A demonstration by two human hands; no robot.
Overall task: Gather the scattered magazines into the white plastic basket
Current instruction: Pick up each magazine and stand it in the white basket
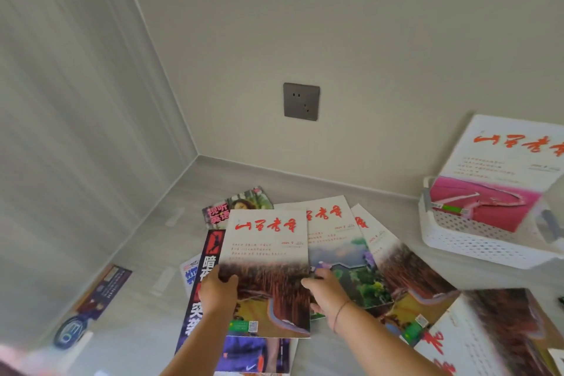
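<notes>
Item: magazine with a white top, red brush-style title and a brown-and-yellow landscape photo (265,268), uppermost in the scattered pile on the grey floor (143,256). The left hand (218,290) grips its left edge, thumb on the cover; the right hand (325,293) closes on its right edge, a thin bracelet at the wrist. Whether the copy is lifted clear of the pile or resting on it cannot be told.

Directly beneath and beside it: a second copy with a green garden photo (338,247), fanned out to the right; a third with the brown landscape (403,272), further right; a dark-spined magazine with large white characters (201,281), to the left; one with a portrait cover (241,204), behind; a purple sports cover (253,354), nearest the person.

Lower right corner: another red-titled copy (488,336), blurred.

White plastic basket (476,241), perforated walls, on the floor at right near the wall. One magazine with a pink cover photo (500,174) stands tilted in it, its top well above the rim.

Far left on the floor: a dark magazine (97,299), well apart from the pile.

Wall: grey socket plate (301,102), above the pile.
</notes>
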